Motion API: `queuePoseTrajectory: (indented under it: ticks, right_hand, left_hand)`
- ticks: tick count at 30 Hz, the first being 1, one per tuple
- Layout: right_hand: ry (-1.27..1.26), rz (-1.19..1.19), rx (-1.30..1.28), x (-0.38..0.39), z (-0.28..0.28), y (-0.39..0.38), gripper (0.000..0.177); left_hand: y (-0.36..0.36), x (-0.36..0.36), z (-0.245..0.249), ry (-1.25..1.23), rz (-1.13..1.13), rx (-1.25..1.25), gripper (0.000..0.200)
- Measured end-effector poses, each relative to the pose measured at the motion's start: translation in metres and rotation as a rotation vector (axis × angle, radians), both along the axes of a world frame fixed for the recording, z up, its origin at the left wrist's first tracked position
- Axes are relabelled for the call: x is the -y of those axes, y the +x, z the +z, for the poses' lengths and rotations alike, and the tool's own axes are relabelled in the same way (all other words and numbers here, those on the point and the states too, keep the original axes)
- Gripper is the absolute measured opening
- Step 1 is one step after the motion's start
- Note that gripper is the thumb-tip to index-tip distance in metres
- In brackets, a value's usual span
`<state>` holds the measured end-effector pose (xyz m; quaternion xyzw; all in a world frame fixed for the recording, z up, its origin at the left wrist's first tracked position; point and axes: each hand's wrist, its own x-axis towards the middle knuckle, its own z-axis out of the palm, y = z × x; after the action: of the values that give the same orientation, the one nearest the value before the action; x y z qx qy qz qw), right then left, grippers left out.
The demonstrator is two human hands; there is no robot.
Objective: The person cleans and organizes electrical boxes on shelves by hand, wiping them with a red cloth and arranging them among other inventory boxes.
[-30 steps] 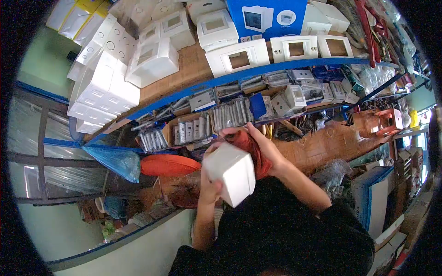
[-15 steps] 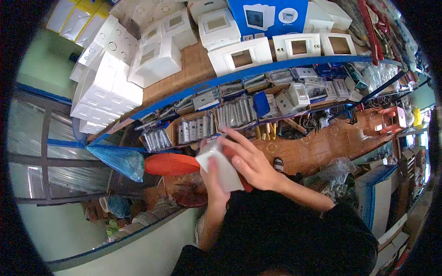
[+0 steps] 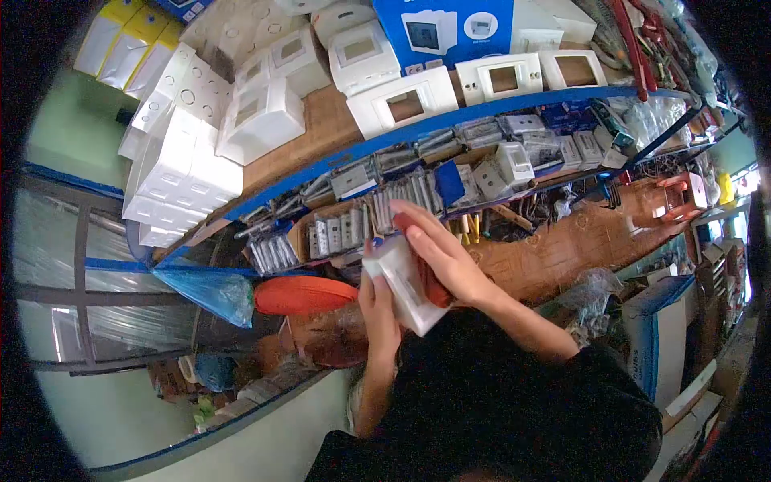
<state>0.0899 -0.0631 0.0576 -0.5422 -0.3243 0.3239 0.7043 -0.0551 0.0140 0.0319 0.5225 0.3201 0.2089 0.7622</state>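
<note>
My left hand (image 3: pixel 379 312) is closed around a white plastic electrical box (image 3: pixel 401 277), gripping it along its left side. The box is tilted in front of my chest and slightly blurred. On its right side my right hand (image 3: pixel 454 265) presses a dark red cloth (image 3: pixel 434 283) against it, fingers curved over the cloth. The cloth is partly hidden under that palm.
Ahead is a blue-edged shelf (image 3: pixel 321 161) with white boxes (image 3: pixel 261 120) and white frames (image 3: pixel 401 102) on top. Packaged switch plates (image 3: pixel 337 231) fill the level below. A red-orange round object (image 3: pixel 305 296) and a blue plastic bag (image 3: pixel 213 291) are to the left.
The box has turned in my left hand and moved a little to the right, showing another face. My right hand has shifted right and down, and more of the red cloth shows.
</note>
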Motion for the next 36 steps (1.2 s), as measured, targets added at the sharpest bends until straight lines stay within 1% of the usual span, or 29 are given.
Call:
queuePoseTrajectory:
  ticks: [1,4,6,7,8,9,10,12,13,16,17,18,20,21,23,24,25,26,28,29,31,32,34,35,36]
  right_hand:
    - [-0.017,-0.076,0.078,-0.002,-0.007,-0.005,0.050]
    - [-0.076,-0.047,0.331,0.002,0.003,-0.009,0.054]
    - [-0.036,0.002,0.249,0.000,-0.001,-0.016,0.054]
    - [-0.008,0.012,0.192,-0.002,-0.003,-0.018,0.054]
    - [0.020,0.021,0.138,-0.005,-0.008,-0.019,0.053]
    - [0.005,0.081,0.088,-0.005,-0.024,-0.020,0.054]
    - [-0.016,0.094,0.161,-0.001,-0.026,-0.025,0.055]
    - [-0.059,0.121,0.311,0.009,-0.028,-0.038,0.056]
    - [-0.057,0.159,0.387,0.014,-0.027,-0.041,0.057]
    - [0.012,0.071,0.637,0.010,-0.019,-0.031,0.056]
    - [0.032,0.058,0.517,0.006,-0.012,-0.024,0.054]
    - [0.048,0.011,0.357,0.000,-0.008,-0.015,0.054]
    - [0.085,-0.095,0.035,-0.010,-0.002,-0.001,0.053]
    - [0.027,0.010,-0.336,-0.012,-0.006,-0.004,0.053]
    - [-0.084,0.010,-0.186,-0.010,-0.030,-0.014,0.053]
    - [-0.143,0.006,-0.113,-0.007,-0.043,-0.020,0.053]
    - [-0.140,0.008,-0.023,-0.003,-0.053,-0.030,0.054]
    - [-0.121,-0.006,0.044,0.001,-0.045,-0.038,0.053]
    - [-0.136,0.050,-0.039,0.010,-0.052,-0.047,0.053]
    - [-0.172,0.044,-0.010,0.012,-0.060,-0.050,0.053]
    - [-0.161,0.009,-0.042,0.018,-0.059,-0.049,0.054]
    - [-0.154,-0.007,-0.056,0.020,-0.059,-0.045,0.055]
    - [-0.154,-0.051,0.017,0.030,-0.060,-0.038,0.055]
    - [-0.176,-0.080,0.053,0.039,-0.051,-0.034,0.055]
    - [-0.200,-0.109,0.087,0.048,-0.047,-0.031,0.054]
  left_hand:
    - [0.001,-0.001,-0.001,0.036,0.002,0.023,0.074]
    - [0.008,0.011,0.011,-0.074,0.118,0.151,0.072]
    - [0.000,0.011,-0.013,0.142,0.065,0.193,0.072]
    - [-0.001,0.009,-0.018,0.169,0.071,0.133,0.072]
    - [-0.002,0.007,-0.019,0.040,0.122,0.164,0.069]
    - [0.000,0.005,-0.012,-0.089,0.182,0.200,0.067]
    - [0.002,0.003,-0.005,-0.213,0.250,0.237,0.065]
    - [0.000,-0.014,0.000,-0.308,0.305,0.183,0.064]
    - [0.001,-0.016,0.011,-0.330,0.333,0.184,0.062]
    - [-0.008,-0.003,-0.003,-0.054,0.231,0.130,0.062]
    - [-0.010,0.002,-0.005,-0.082,0.158,0.166,0.066]
    - [-0.013,0.008,-0.007,-0.111,0.085,0.200,0.073]
    - [-0.005,0.022,0.007,0.029,-0.038,0.251,0.083]
    - [-0.005,0.025,0.005,0.117,-0.046,0.243,0.089]
    - [0.000,0.020,0.002,0.123,0.086,0.315,0.088]
    - [0.002,0.015,0.003,0.053,0.155,0.340,0.083]
    - [0.003,0.010,0.004,-0.015,0.227,0.368,0.079]
    - [0.005,0.006,0.005,-0.078,0.300,0.398,0.076]
    - [-0.001,-0.010,0.012,-0.112,0.337,0.211,0.068]
    - [0.003,-0.010,0.014,-0.136,0.370,0.179,0.067]
    - [0.012,-0.010,0.017,-0.182,0.439,0.113,0.067]
    - [0.014,-0.011,0.010,-0.179,0.389,0.115,0.066]
    - [0.008,-0.014,-0.011,-0.171,0.292,0.112,0.066]
    - [0.007,-0.012,-0.015,0.044,0.216,0.025,0.062]
    - [0.013,-0.015,-0.016,0.023,0.192,0.027,0.061]
